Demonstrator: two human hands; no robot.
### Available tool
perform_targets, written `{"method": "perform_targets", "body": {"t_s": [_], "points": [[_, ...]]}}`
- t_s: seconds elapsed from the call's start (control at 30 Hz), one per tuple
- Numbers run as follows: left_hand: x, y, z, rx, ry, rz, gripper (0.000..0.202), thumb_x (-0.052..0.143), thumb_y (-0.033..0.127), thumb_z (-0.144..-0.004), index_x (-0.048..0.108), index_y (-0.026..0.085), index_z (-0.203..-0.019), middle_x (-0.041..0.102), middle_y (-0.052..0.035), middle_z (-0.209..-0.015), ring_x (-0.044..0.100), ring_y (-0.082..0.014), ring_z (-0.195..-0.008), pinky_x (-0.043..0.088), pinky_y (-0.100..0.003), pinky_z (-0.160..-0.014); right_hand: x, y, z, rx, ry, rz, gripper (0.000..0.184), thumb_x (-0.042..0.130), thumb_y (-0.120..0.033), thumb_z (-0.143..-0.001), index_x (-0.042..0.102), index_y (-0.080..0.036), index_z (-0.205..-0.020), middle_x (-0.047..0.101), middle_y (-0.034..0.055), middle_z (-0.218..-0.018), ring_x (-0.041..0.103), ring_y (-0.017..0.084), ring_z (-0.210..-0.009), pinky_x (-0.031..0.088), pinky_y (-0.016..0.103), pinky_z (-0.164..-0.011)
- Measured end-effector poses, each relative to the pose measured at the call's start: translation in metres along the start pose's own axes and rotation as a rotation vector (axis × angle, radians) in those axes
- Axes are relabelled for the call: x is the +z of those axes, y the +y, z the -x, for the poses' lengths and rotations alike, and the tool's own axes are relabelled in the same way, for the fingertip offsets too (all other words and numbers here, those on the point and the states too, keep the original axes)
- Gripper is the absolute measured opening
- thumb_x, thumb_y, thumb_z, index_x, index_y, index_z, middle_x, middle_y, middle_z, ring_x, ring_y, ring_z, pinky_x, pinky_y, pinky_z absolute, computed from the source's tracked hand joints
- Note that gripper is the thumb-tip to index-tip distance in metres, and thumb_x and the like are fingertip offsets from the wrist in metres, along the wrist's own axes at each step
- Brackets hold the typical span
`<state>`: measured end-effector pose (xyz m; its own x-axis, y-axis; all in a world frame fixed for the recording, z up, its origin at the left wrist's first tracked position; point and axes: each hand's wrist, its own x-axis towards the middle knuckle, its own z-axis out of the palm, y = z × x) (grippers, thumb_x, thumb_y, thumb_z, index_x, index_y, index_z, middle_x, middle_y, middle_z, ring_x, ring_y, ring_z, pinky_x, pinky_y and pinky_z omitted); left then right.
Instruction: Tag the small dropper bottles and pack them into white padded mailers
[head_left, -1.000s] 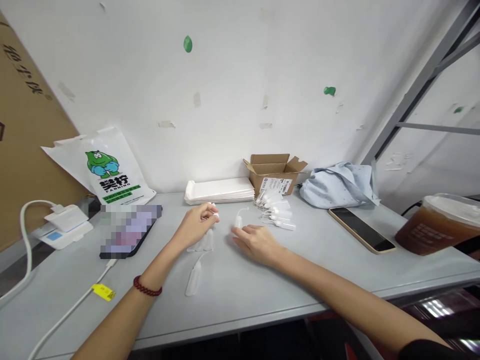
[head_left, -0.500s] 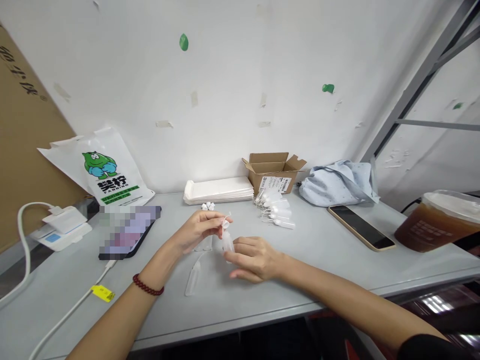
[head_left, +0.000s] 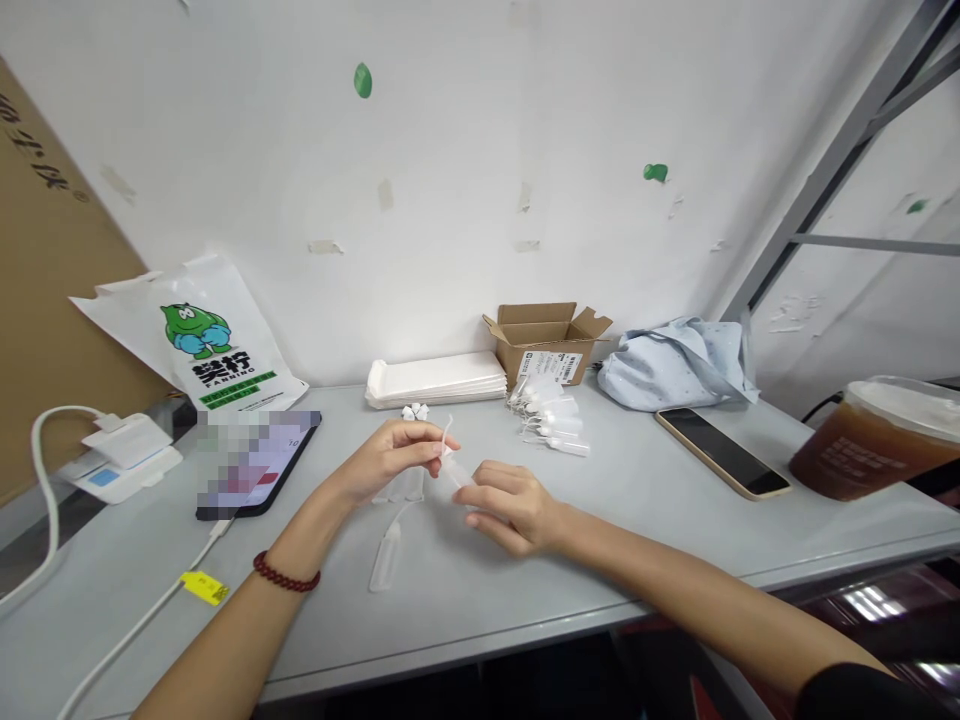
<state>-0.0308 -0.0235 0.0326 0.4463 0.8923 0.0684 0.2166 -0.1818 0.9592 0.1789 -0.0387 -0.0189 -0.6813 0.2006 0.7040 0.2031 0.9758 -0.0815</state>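
Translucent plastic bottle [head_left: 459, 475] above the table [head_left: 615, 540], nozzle [head_left: 448, 430] end pinched by the left hand [head_left: 394, 452], body by the right hand [head_left: 517, 508]; we judge the nozzled pile [head_left: 556, 422] done, loose white pieces [head_left: 415, 412] unused.

Left fingers [head_left: 418, 454] were withdrawn from the small white pieces [head_left: 415, 412] and set at the neck of the small bottle [head_left: 458, 475], since tilted further, its body pinched in the right fingers [head_left: 487, 498].
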Motion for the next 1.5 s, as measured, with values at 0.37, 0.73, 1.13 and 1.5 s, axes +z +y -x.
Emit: {"method": "perform_targets", "body": {"t_s": [0.37, 0.73, 1.13, 1.5], "points": [[0.005, 0.001, 0.001, -0.012, -0.042, 0.091, 0.020, 0.062, 0.034, -0.077, 0.071, 0.019, -0.086, 0.064, -0.0018, -0.064, 0.060, -0.0159, -0.065, 0.049, -0.031, -0.070, -0.006, 0.002, -0.004, 0.037, 0.249, -0.020, 0.018, 0.039, -0.013, -0.089, 0.053, -0.016, -0.099, 0.055, 0.0042, -0.070, 0.050, 0.014, -0.063, 0.043, 0.024, -0.057], [0.017, -0.005, -0.004, 0.001, 0.049, 0.250, 0.023, 0.067, 0.034, -0.076, 0.070, 0.017, -0.092, 0.064, -0.0015, -0.069, 0.060, -0.0144, -0.066, 0.049, -0.032, -0.074, -0.010, -0.002, -0.005, 0.534, 0.283, -0.347, 0.028, 0.034, -0.029, -0.096, 0.051, -0.014, -0.113, 0.068, 0.0024, -0.072, 0.060, 0.010, -0.060, 0.048, 0.022, -0.059], [0.027, 0.002, -0.002, 0.066, 0.166, 0.117, 0.027, 0.065, 0.036, -0.077, 0.067, 0.015, -0.093, 0.067, -0.0032, -0.075, 0.062, -0.0155, -0.068, 0.051, -0.033, -0.073, -0.016, -0.001, -0.014, 0.902, 0.334, -0.585, 0.049, 0.034, -0.054, -0.091, 0.055, -0.016, -0.067, 0.064, 0.0040, -0.057, 0.056, 0.012, -0.052, 0.046, 0.025, -0.057], [0.028, 0.002, -0.004, 0.034, 0.153, 0.060, 0.028, 0.065, 0.040, -0.076, 0.069, 0.014, -0.085, 0.068, -0.0040, -0.072, 0.064, -0.0178, -0.073, 0.052, -0.032, -0.073, -0.018, 0.002, -0.015, 1.001, 0.295, -0.640, 0.059, 0.037, -0.061, -0.086, 0.053, -0.016, -0.052, 0.058, 0.0051, -0.044, 0.059, 0.016, -0.059, 0.046, 0.025, -0.058]]}}
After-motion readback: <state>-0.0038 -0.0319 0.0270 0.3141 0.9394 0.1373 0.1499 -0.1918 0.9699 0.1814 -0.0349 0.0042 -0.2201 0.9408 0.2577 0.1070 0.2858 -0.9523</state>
